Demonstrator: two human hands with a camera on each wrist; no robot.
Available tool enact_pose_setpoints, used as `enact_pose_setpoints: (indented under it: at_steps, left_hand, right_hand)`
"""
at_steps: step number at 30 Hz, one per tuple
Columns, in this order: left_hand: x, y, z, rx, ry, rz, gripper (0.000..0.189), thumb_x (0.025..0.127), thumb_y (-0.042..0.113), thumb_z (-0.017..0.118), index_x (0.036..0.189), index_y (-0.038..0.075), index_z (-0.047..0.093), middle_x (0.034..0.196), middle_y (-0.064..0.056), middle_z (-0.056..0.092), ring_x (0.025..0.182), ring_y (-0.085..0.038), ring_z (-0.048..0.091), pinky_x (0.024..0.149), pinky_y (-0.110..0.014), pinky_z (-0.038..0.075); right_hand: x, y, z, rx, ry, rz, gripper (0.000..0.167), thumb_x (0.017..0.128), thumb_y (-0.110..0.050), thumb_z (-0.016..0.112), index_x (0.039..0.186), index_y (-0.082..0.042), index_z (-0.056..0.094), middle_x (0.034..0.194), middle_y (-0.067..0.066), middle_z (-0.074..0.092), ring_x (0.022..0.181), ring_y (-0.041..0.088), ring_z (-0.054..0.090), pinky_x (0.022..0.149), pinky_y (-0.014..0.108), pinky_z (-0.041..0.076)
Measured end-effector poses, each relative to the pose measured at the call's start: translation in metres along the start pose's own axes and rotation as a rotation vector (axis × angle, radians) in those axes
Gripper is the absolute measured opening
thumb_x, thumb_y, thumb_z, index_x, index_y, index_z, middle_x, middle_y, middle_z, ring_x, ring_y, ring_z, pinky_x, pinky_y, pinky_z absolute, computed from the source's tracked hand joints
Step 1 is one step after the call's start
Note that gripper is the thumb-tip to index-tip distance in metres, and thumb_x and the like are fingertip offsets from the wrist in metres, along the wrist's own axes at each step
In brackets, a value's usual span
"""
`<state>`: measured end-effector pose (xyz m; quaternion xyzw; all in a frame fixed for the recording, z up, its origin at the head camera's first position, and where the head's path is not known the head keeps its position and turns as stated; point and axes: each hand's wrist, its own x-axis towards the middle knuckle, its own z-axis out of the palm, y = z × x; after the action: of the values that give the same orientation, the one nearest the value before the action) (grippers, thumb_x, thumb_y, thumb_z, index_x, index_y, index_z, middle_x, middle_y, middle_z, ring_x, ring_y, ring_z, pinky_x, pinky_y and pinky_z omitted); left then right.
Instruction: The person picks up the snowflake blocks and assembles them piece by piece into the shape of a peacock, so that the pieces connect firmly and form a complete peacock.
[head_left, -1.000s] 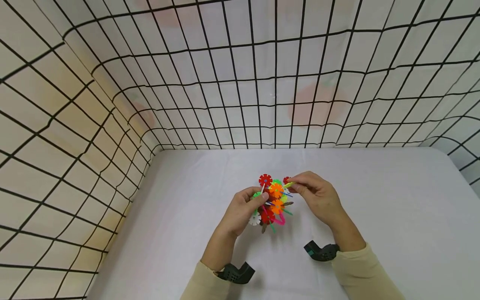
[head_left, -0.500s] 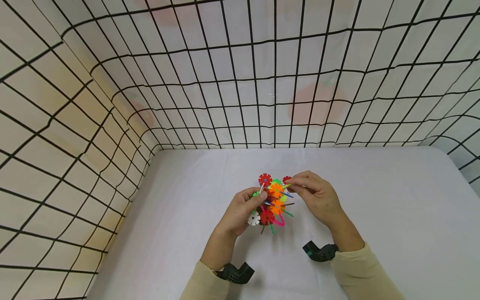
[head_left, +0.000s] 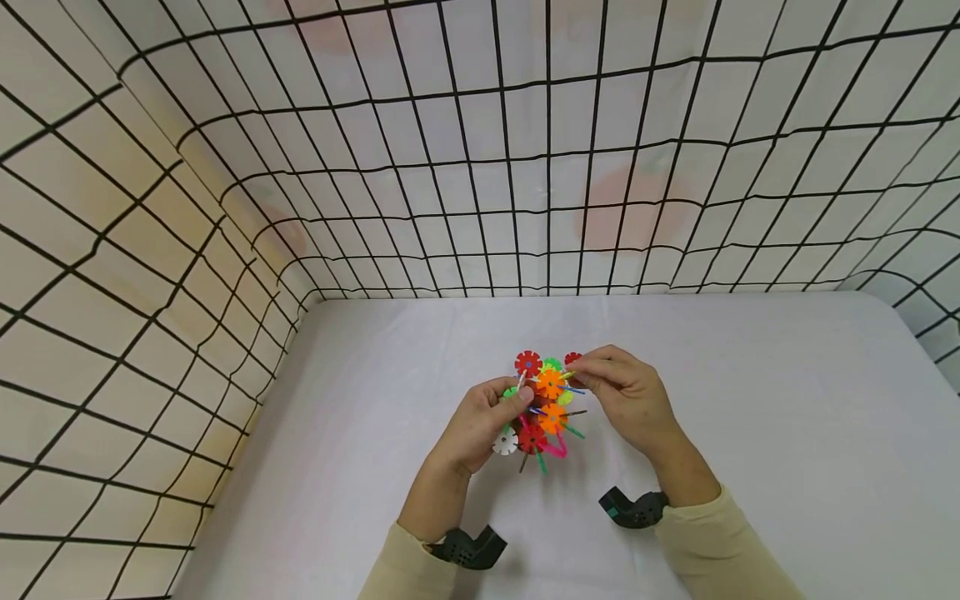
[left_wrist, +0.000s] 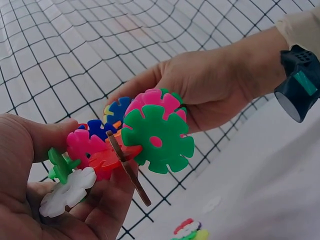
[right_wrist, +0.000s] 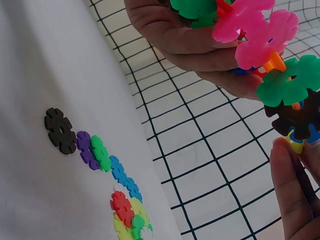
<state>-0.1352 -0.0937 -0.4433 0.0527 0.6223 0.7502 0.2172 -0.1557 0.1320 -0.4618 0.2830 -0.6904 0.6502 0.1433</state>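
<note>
My left hand (head_left: pixel 480 421) grips a many-coloured cluster of interlocking flower-shaped plastic discs (head_left: pixel 552 418), its thumb over the cluster's left side. My right hand (head_left: pixel 632 400) pinches a yellow disc (right_wrist: pixel 296 145) at the upper right of the cluster, beside an orange disc (head_left: pixel 550 384). In the left wrist view, a green disc (left_wrist: pixel 172 152), a brown disc (left_wrist: pixel 131 175) seen edge-on and a white disc (left_wrist: pixel 67 194) stick out from the cluster. The right wrist view has a black disc (right_wrist: pixel 300 120) right above the pinching fingertips. My left fingers are partly hidden behind the cluster.
Loose flat discs lie on the white tabletop in the right wrist view: a black disc (right_wrist: pixel 60 131), a purple disc (right_wrist: pixel 87 150), a red disc (right_wrist: pixel 122 208) and several others. A black wire grid (head_left: pixel 547 158) stands along the table's back and sides.
My right hand has moved slightly left, bringing the yellow disc in closer against the cluster. The cluster and my left hand have shifted very little.
</note>
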Motion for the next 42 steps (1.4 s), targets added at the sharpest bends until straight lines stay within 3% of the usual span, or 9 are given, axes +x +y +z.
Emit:
enact_pose_setpoints:
  at_steps: [8,13,19,23,25,28,30,33,42]
  left_hand:
    - [-0.002,0.003,0.002,0.054,0.009,0.008,0.038,0.102,0.021,0.062,0.116,-0.013,0.06,0.082,0.007,0.072,0.071,-0.006,0.069,0.066,-0.019,0.056]
    - [0.001,0.001,0.005,0.016,0.048,0.022,0.035,0.102,0.021,0.063,0.118,-0.009,0.06,0.088,0.005,0.072,0.077,-0.007,0.071,0.071,-0.021,0.059]
    - [0.004,-0.002,0.01,0.006,0.079,0.01,0.027,0.101,0.022,0.065,0.115,-0.001,0.059,0.091,0.004,0.071,0.081,-0.009,0.07,0.073,-0.021,0.059]
    - [0.003,-0.002,0.01,0.017,0.121,0.013,0.028,0.1,0.02,0.066,0.117,0.0,0.059,0.092,0.004,0.069,0.084,-0.008,0.068,0.077,-0.021,0.057]
    - [0.002,-0.001,0.01,0.015,0.13,0.015,0.029,0.1,0.02,0.066,0.119,-0.001,0.058,0.092,0.004,0.069,0.085,-0.008,0.068,0.079,-0.021,0.057]
    - [0.002,-0.002,0.009,0.009,0.125,0.01,0.033,0.1,0.021,0.066,0.122,-0.001,0.057,0.093,0.004,0.07,0.086,-0.008,0.069,0.08,-0.021,0.057]
    - [0.002,-0.002,0.008,0.009,0.12,0.005,0.036,0.1,0.023,0.067,0.124,-0.002,0.058,0.095,0.004,0.071,0.087,-0.008,0.069,0.081,-0.021,0.057]
    - [0.002,-0.003,0.007,0.01,0.119,0.001,0.037,0.1,0.023,0.065,0.126,-0.002,0.058,0.098,0.002,0.072,0.089,-0.009,0.069,0.083,-0.021,0.057]
    - [0.002,-0.005,0.006,0.056,0.136,-0.006,0.039,0.1,0.025,0.064,0.129,-0.001,0.06,0.106,-0.001,0.071,0.094,-0.011,0.067,0.086,-0.022,0.056]
  right_hand:
    - [-0.002,0.002,0.002,-0.013,-0.026,0.004,0.02,0.09,0.02,0.061,0.102,0.01,0.074,0.096,0.016,0.066,0.091,0.006,0.071,0.082,0.022,0.061]
    - [-0.002,0.005,0.0,-0.102,-0.015,0.028,0.023,0.089,0.016,0.065,0.108,0.007,0.074,0.099,0.016,0.069,0.091,0.005,0.071,0.082,0.018,0.059]
    - [-0.004,0.013,-0.012,-0.283,0.039,0.204,0.025,0.094,-0.002,0.069,0.119,0.0,0.072,0.11,0.015,0.073,0.096,-0.007,0.065,0.083,0.007,0.053]
    - [-0.007,0.025,-0.021,-0.438,0.124,0.359,0.022,0.098,-0.012,0.069,0.117,-0.005,0.074,0.113,0.011,0.073,0.098,0.002,0.066,0.081,0.004,0.048]
    - [-0.01,0.034,-0.024,-0.526,0.133,0.439,0.022,0.099,-0.015,0.068,0.119,-0.008,0.074,0.116,0.01,0.073,0.101,0.013,0.068,0.081,0.008,0.049]
    - [-0.014,0.044,-0.026,-0.623,0.089,0.53,0.026,0.099,-0.017,0.066,0.123,-0.01,0.072,0.121,0.013,0.07,0.105,0.028,0.067,0.082,0.026,0.054]
    - [-0.017,0.05,-0.026,-0.676,0.042,0.564,0.029,0.099,-0.018,0.066,0.126,-0.009,0.07,0.123,0.016,0.066,0.105,0.033,0.065,0.084,0.038,0.056]
    - [-0.021,0.056,-0.026,-0.732,-0.015,0.584,0.034,0.098,-0.018,0.067,0.13,-0.007,0.068,0.123,0.019,0.063,0.104,0.033,0.061,0.084,0.046,0.055]
    - [-0.02,0.057,-0.023,-0.794,-0.026,0.595,0.038,0.095,-0.016,0.071,0.131,-0.006,0.066,0.107,0.017,0.063,0.09,0.027,0.057,0.071,0.032,0.047]
